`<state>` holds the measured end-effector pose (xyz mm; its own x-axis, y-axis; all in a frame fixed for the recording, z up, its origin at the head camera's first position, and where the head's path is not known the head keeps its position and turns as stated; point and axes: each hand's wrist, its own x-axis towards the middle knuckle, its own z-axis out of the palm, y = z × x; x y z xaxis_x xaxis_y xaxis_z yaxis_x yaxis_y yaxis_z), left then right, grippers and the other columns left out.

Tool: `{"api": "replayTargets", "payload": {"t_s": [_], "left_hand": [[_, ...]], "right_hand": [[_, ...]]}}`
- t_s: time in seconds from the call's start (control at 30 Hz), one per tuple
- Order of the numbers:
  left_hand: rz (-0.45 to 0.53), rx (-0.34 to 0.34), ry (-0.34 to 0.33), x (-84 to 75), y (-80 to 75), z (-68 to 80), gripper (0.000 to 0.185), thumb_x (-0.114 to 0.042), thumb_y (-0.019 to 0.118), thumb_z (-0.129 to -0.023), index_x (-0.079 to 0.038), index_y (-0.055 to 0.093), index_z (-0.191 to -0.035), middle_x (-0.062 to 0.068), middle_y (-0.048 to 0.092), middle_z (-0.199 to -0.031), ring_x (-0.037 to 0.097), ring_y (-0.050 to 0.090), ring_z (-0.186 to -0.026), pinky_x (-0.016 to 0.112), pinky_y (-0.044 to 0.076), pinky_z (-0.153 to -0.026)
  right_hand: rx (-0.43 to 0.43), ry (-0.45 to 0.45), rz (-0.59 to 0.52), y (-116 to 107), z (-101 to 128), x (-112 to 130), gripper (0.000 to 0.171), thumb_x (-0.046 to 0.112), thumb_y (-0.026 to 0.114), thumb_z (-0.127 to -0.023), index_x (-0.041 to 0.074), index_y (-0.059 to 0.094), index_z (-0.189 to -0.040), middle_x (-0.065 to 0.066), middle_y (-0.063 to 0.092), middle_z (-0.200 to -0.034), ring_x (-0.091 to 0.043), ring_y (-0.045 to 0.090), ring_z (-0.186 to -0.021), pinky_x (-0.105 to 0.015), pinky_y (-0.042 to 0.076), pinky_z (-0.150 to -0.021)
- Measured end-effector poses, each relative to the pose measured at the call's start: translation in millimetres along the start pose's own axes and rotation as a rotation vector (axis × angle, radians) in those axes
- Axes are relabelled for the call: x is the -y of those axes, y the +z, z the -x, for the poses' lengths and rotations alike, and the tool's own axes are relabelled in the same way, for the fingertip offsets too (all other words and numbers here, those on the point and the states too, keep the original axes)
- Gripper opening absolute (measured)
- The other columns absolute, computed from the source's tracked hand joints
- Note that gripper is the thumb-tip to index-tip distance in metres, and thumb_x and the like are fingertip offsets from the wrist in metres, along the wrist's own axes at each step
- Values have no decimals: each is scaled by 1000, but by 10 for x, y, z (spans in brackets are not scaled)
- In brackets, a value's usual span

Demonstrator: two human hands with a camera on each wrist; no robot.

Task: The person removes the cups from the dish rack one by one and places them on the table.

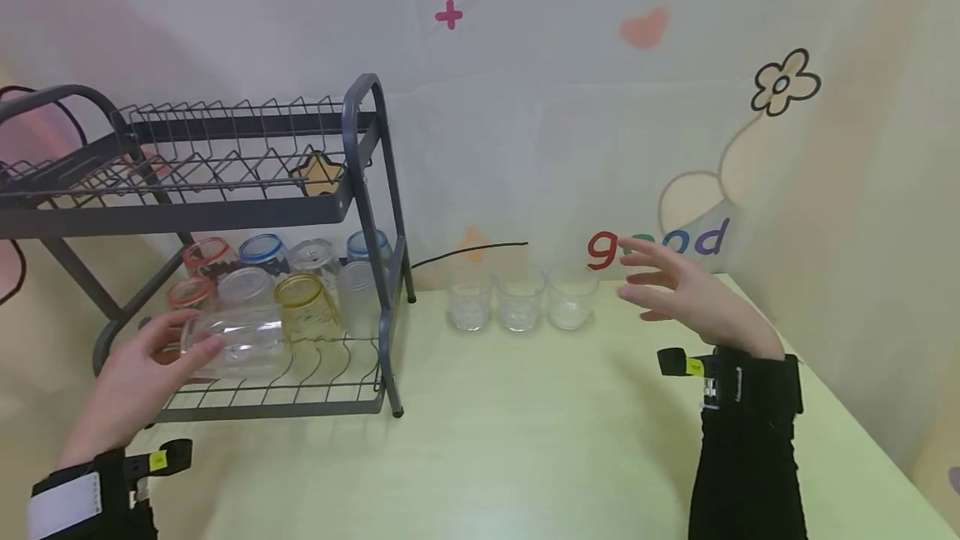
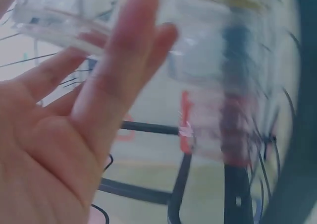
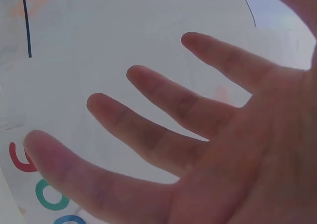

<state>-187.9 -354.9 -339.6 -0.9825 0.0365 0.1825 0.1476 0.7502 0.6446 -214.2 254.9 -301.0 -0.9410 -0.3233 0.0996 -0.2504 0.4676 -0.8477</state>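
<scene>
Here, a clear glass (image 1: 236, 346) is held on its side in the left hand (image 1: 138, 373), fingers curled round it, at the rack's (image 1: 375, 215) lower shelf, long axis pointing right toward three glasses (image 1: 519, 300) on the counter (image 1: 525, 423), nearer which the right hand (image 1: 686, 294) hovers, fingers spread, holding nothing.

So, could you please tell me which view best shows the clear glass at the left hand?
The head view: the clear glass lies sideways on the rack, the left hand gripping it. The left wrist view shows it close and blurred behind the fingers; the right wrist view misses it.
</scene>
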Motion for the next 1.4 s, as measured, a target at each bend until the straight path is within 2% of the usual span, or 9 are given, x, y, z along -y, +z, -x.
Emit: {"api": "replayTargets", "payload": {"t_s": [0.13,0.37,0.5,0.6,0.73,0.83,1.07,1.2,1.4], "left_hand": [[128,28,7,-53,84,17,65,-37,52,-102,0,28,-150,34,34,-143,57,43,-120,52,54,-79],[231,74,41,-320,315,-25,63,-31,55,-101,-3,27,-150,34,22,-151,60,36,-126,64,46,-88],[267,90,87,-425,354,-32,59,-26,55,-102,-2,29,-149,34,24,-150,57,43,-123,42,57,-81],[286,80,116,-481,382,-30,56,-23,55,-102,-2,31,-148,32,31,-148,44,54,-117,28,56,-76],[354,78,144,-592,474,-43,55,-21,56,-101,-3,32,-147,27,36,-146,17,59,-109,24,54,-79],[415,106,164,-712,564,-63,56,-21,57,-101,-3,32,-148,24,36,-147,16,57,-111,23,52,-82],[556,175,222,-1037,864,-187,52,-17,58,-100,-10,37,-146,19,34,-150,43,48,-125,47,48,-95],[584,205,253,-1173,1045,-258,51,-18,60,-98,-11,40,-145,20,33,-151,44,47,-126,59,44,-97],[662,163,267,-1366,1270,-327,51,-21,63,-96,-15,43,-143,13,38,-149,37,49,-127,56,43,-99]], "right_hand": [[12,-77,-33,16,90,-82,72,20,66,-95,15,27,-154,-15,40,-148,-35,45,-131,-38,53,-90],[4,-238,-33,-27,226,-61,67,3,63,-94,17,33,-153,-8,49,-144,-23,49,-129,-29,52,-90],[28,-286,-42,11,217,20,70,1,64,-93,17,31,-153,-4,44,-148,-23,46,-132,-28,52,-89],[43,-316,-45,54,176,82,71,0,66,-92,18,33,-153,-3,43,-149,-24,43,-134,-29,52,-89],[57,-336,-62,159,111,170,69,1,67,-91,19,37,-151,-2,41,-150,-27,42,-134,-32,51,-93],[81,-331,-71,309,55,235,67,5,69,-91,21,40,-149,1,41,-150,-26,43,-133,-36,49,-97],[134,-331,-13,621,-55,386,66,17,75,-88,29,44,-146,10,42,-148,-15,44,-132,-43,42,-105],[141,-341,-15,750,-99,430,67,22,76,-88,31,44,-145,12,40,-149,-14,44,-132,-43,42,-104],[133,-338,-67,885,-134,490,70,23,77,-87,33,42,-147,12,38,-149,-14,40,-134,-41,41,-106]]}}
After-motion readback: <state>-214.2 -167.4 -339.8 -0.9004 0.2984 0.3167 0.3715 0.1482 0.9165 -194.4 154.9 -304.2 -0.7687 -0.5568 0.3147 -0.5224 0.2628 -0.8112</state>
